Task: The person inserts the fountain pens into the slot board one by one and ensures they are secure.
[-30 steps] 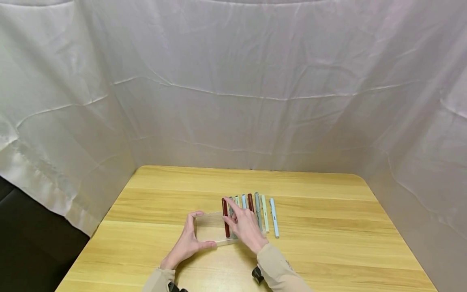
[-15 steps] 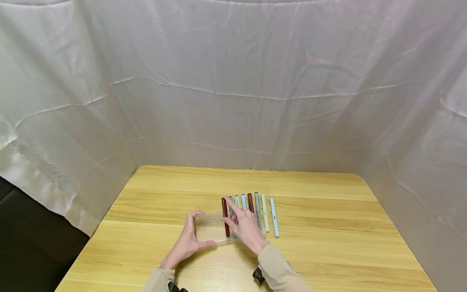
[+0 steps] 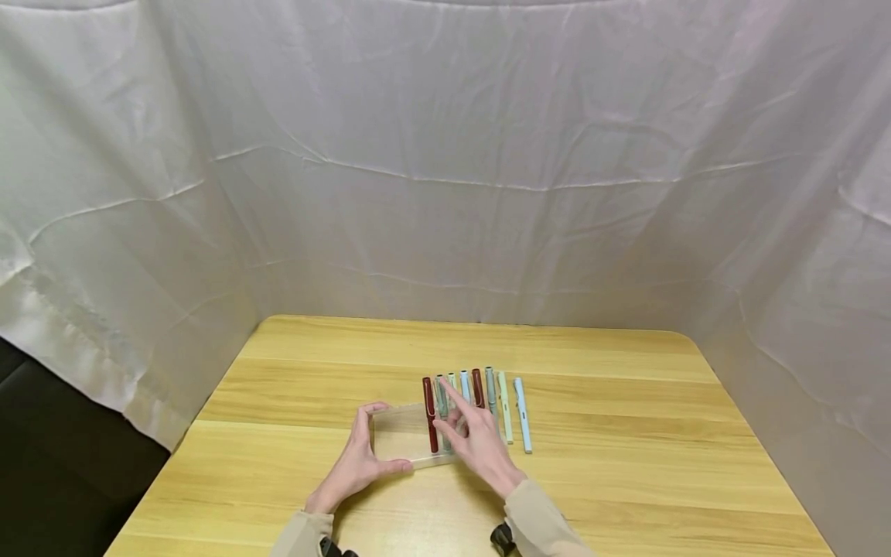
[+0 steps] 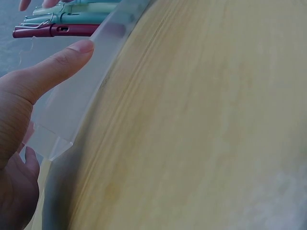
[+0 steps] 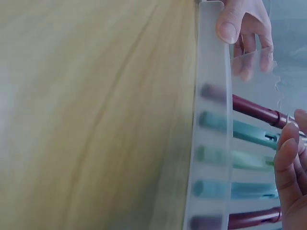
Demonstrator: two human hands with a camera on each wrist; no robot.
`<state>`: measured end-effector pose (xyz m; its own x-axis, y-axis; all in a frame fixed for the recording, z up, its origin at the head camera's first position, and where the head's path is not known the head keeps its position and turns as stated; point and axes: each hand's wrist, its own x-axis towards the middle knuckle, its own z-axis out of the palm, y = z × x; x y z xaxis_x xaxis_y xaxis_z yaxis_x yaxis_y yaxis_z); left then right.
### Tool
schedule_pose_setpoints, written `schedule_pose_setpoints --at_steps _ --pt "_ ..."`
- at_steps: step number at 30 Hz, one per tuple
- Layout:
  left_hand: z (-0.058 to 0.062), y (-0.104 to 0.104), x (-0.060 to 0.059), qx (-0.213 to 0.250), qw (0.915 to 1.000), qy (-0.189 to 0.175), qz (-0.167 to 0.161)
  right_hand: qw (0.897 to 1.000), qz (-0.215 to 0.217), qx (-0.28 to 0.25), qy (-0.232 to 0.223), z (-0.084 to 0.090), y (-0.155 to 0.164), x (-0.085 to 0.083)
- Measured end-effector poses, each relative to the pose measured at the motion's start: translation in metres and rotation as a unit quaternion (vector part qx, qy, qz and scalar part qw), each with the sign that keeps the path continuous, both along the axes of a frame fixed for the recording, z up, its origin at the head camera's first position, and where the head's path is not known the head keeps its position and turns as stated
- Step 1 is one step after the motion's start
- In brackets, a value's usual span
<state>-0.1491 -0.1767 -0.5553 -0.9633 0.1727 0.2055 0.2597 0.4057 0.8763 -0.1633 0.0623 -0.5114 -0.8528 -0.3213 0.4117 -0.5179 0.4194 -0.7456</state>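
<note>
My left hand (image 3: 358, 463) grips the left end of a clear plastic box (image 3: 433, 460), thumb on its front wall and fingers at the back. Several capped pens lie side by side in the box, their cap ends beyond its back edge. Leftmost is a dark red pen (image 3: 430, 418), then a teal pen (image 3: 442, 394). My right hand (image 3: 482, 450) hovers over the pens, index finger extended near the teal pen's cap and thumb apart from it. In the right wrist view, its fingers (image 5: 287, 158) are loosely bent, partly out of frame; contact with a pen is unclear.
Just right of the box, a light blue pen (image 3: 524, 418) lies on the wooden table (image 3: 626, 441), with a pale green pen (image 3: 505, 406) at the box's right edge. Grey-white curtains (image 3: 445, 193) surround the table. Something black (image 3: 63, 456) is at the far left.
My right hand has moved slightly right, its index finger going from the leftmost dark red pen's cap to the teal pen beside it. My left hand and the box stay put.
</note>
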Motion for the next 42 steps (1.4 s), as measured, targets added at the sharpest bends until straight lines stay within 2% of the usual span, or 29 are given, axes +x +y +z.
schedule_pose_setpoints --at_steps 8,11,19,29,35,42 --pt "0.000 0.000 0.000 0.003 1.0000 -0.006 0.002 0.998 -0.008 -0.054 -0.022 -0.001 0.016 0.004" --pt "0.000 0.000 0.000 0.006 1.0000 -0.005 0.003 0.998 -0.015 -0.065 -0.018 -0.001 0.022 0.004" --pt "0.000 0.001 0.000 0.008 0.9999 -0.009 0.006 0.992 -0.058 -0.095 -0.056 -0.001 0.037 0.007" --pt "-0.001 0.001 0.000 0.013 0.9999 -0.005 0.005 0.978 -0.112 -0.147 -0.094 -0.007 0.064 0.003" --pt "-0.001 0.001 0.000 0.018 0.9998 -0.011 0.000 0.963 -0.130 -0.185 -0.144 -0.009 0.078 0.000" --pt "-0.002 0.001 0.000 0.014 0.9999 -0.003 0.002 0.954 -0.144 -0.187 -0.187 -0.013 0.092 -0.005"
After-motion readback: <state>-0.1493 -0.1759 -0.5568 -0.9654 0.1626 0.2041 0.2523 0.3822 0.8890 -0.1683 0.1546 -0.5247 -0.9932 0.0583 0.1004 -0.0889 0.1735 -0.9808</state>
